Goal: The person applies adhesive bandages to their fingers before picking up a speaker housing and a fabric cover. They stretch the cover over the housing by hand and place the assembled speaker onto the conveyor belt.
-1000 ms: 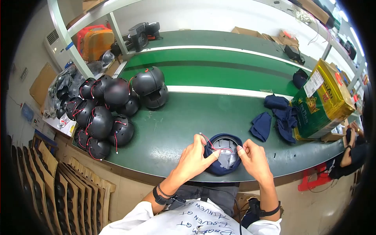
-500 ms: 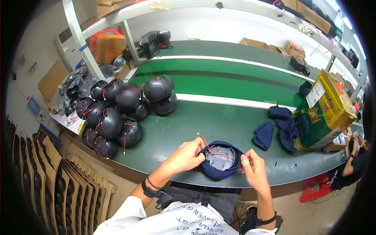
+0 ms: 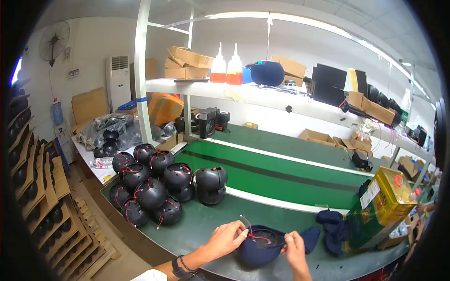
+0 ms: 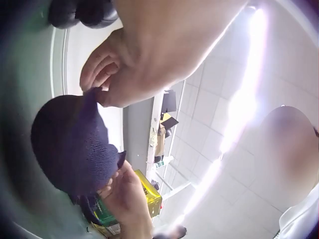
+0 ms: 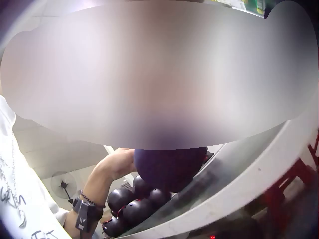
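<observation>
A dark navy knit fabric cover [image 3: 260,255] is stretched around a black round shell [image 3: 263,237], whose hollow side faces up near the table's front edge. A thin red wire [image 3: 250,228] sticks out of the hollow, its white end raised. My left hand [image 3: 226,238] pinches the fabric at the left rim between thumb and fingers. At the right rim, my right hand [image 3: 295,248] pinches the edge likewise. The left wrist view shows the cover's rounded outside [image 4: 70,144] with the fabric pulled to a point at the left fingertips. In the right wrist view, a blur hides my right hand.
Several black round shells [image 3: 151,193] with red wires are piled on the left of the green table [image 3: 211,225]. More navy fabric pieces [image 3: 335,229] lie to the right, beside a yellow-green tin [image 3: 377,210]. A shelf [image 3: 206,86] with glue bottles [image 3: 234,68] spans the back.
The head view has tilted upward, bringing the shelf into sight. Both hands keep to the fabric rim; the left thumb has shifted from inside the hollow to the left edge.
</observation>
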`<action>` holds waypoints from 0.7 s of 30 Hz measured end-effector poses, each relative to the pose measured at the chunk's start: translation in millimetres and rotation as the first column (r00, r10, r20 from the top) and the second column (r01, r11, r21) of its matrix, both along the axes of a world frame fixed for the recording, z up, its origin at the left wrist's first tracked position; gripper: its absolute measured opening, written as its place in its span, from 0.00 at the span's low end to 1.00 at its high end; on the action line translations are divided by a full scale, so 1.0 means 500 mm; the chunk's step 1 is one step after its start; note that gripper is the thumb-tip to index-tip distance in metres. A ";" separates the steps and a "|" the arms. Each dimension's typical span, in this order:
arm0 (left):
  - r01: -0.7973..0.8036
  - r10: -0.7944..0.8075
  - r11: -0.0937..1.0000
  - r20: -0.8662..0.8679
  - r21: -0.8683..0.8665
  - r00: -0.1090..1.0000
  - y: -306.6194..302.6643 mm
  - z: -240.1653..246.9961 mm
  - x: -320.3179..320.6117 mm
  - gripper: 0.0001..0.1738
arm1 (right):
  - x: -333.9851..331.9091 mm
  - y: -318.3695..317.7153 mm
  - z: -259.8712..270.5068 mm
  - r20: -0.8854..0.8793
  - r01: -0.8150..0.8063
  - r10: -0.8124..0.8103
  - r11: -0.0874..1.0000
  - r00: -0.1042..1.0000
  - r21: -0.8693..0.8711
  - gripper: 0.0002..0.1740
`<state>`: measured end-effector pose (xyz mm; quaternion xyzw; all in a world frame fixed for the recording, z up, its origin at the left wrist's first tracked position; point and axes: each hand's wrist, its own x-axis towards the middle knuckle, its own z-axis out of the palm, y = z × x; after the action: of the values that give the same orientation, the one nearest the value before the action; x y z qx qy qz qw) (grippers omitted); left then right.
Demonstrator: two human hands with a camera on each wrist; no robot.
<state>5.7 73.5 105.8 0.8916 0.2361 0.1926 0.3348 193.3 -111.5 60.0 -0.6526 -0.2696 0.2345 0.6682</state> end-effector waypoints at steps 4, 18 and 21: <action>-0.009 0.044 0.989 0.236 -0.148 0.971 0.031 0.028 -0.007 0.17 | 0.150 0.100 0.039 -0.019 0.148 -0.147 0.985 0.989 0.092 0.14; -0.049 -0.157 0.969 0.756 0.242 0.636 0.205 0.426 0.160 0.41 | 0.584 0.496 -0.156 -0.144 0.417 -0.417 0.908 0.898 -0.029 0.17; -0.336 -0.118 0.864 0.799 0.375 0.590 0.308 0.570 0.336 0.62 | 0.578 0.471 -0.177 -0.183 0.370 -0.367 0.929 0.912 -0.020 0.21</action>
<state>173.9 227.5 390.6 0.7454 0.0599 0.6457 0.1542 482.2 123.8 -28.6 -0.6620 -0.0806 0.1614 0.7274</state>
